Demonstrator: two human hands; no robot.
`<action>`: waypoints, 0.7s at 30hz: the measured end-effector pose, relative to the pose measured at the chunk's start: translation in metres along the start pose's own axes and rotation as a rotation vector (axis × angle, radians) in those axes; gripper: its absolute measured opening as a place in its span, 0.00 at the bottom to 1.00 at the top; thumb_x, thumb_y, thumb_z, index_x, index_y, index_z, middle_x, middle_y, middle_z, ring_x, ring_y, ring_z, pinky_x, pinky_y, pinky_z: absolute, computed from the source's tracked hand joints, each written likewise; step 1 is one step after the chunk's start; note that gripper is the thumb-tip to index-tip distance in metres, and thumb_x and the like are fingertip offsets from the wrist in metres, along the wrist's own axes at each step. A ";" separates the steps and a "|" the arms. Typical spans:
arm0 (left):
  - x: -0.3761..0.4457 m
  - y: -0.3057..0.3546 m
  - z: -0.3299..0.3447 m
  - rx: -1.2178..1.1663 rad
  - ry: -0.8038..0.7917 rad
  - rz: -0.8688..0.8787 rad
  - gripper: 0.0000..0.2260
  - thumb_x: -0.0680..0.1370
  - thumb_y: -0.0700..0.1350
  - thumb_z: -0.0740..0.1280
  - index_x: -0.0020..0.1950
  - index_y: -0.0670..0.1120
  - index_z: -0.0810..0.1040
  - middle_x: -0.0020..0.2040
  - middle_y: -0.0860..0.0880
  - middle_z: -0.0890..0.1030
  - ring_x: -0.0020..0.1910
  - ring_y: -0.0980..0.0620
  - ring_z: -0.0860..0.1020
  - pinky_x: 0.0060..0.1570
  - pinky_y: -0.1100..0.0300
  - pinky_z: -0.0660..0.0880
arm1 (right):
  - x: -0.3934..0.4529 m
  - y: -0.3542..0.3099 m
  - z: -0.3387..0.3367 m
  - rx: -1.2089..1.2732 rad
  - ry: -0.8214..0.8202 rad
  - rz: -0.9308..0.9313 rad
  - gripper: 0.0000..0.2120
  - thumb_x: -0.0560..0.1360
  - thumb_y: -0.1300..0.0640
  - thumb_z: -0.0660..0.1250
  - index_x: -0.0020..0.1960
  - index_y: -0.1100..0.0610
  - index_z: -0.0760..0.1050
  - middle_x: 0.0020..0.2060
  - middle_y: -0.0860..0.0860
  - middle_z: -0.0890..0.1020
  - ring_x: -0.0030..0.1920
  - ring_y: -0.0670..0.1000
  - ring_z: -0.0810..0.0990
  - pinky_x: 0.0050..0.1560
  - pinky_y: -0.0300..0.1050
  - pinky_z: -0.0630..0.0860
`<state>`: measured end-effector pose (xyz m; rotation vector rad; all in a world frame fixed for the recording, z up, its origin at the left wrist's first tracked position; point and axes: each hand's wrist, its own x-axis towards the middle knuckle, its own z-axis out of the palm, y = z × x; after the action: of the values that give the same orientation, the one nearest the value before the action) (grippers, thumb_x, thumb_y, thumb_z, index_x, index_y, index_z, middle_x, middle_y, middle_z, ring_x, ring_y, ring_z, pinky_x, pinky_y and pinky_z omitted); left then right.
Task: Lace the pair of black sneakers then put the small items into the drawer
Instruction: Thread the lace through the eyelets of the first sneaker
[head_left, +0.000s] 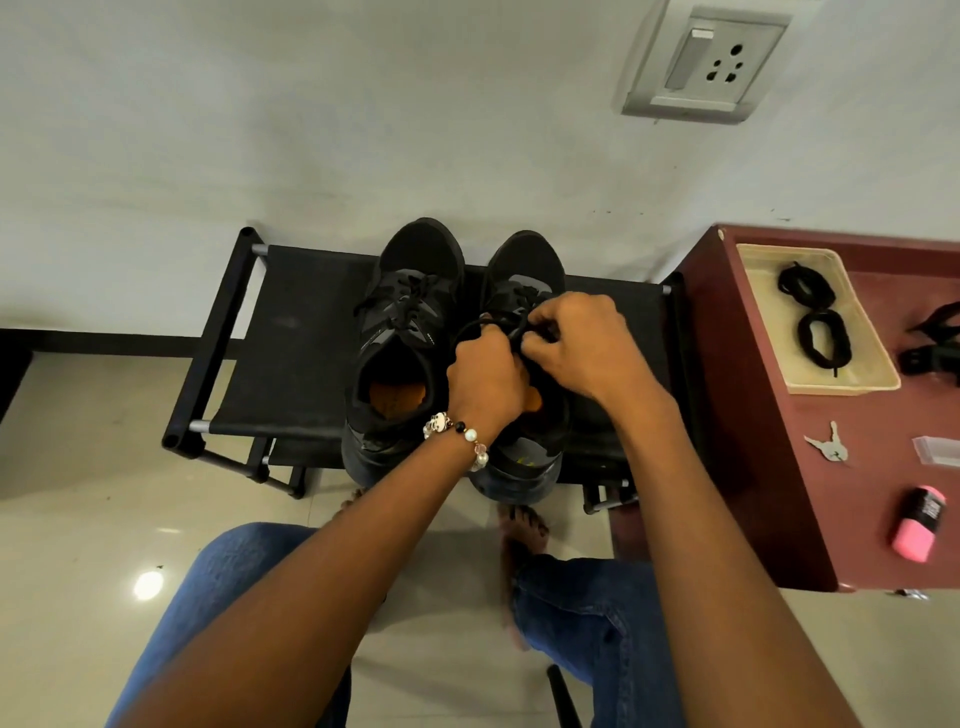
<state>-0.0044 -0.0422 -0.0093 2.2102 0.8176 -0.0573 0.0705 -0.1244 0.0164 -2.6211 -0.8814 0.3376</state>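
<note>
So, only 1 view here, the head camera looking down. The 2 black mesh sneakers sit side by side, toes to the wall, on a low black fabric-topped rack (291, 332). The left black sneaker (410, 291) looks already laced and tied. Both hands are on the right black sneaker (524, 280): the left hand (485, 382), the 1 with the beaded bracelet (460, 434), has its fingers curled round the black round lace (480, 327), and the right hand (576, 343) pinches the same lace at the top eyelets. A loop of it arcs out to the left.

My take: this is the knot or last crossing. Pull both ends evenly before cinching, keep the loop from slipping back through, and press the tongue flat so nothing bunches.

The small stuff waits on the dark red cabinet top (753, 415): silver keys (831, 444), a pink highlighter (917, 525), a clear plastic case (935, 451), plus spare black laces (813, 317) coiled in a cream shallow tray (769, 322). The drawer isn't visible.
</note>
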 end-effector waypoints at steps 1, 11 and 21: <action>-0.001 0.001 -0.001 -0.015 0.003 0.000 0.10 0.80 0.44 0.60 0.57 0.38 0.71 0.55 0.38 0.77 0.52 0.37 0.77 0.41 0.55 0.66 | 0.001 -0.001 0.001 -0.028 0.006 0.009 0.12 0.75 0.52 0.68 0.54 0.57 0.81 0.46 0.55 0.82 0.49 0.57 0.80 0.47 0.49 0.77; -0.002 0.002 0.001 -0.201 0.066 -0.082 0.07 0.81 0.41 0.59 0.55 0.40 0.74 0.52 0.42 0.78 0.50 0.41 0.78 0.45 0.51 0.75 | 0.007 0.011 0.018 0.340 0.321 0.231 0.06 0.74 0.56 0.65 0.40 0.56 0.78 0.34 0.55 0.84 0.40 0.55 0.83 0.46 0.50 0.80; 0.002 0.000 0.004 -0.187 0.054 -0.083 0.17 0.80 0.39 0.59 0.69 0.41 0.69 0.58 0.38 0.77 0.55 0.38 0.77 0.49 0.51 0.74 | 0.010 0.024 0.003 1.692 0.469 0.741 0.06 0.77 0.62 0.56 0.48 0.58 0.72 0.40 0.55 0.82 0.43 0.56 0.83 0.46 0.53 0.78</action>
<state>-0.0022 -0.0441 -0.0130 2.0093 0.9070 0.0367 0.0903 -0.1350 0.0033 -1.1404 0.5045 0.3539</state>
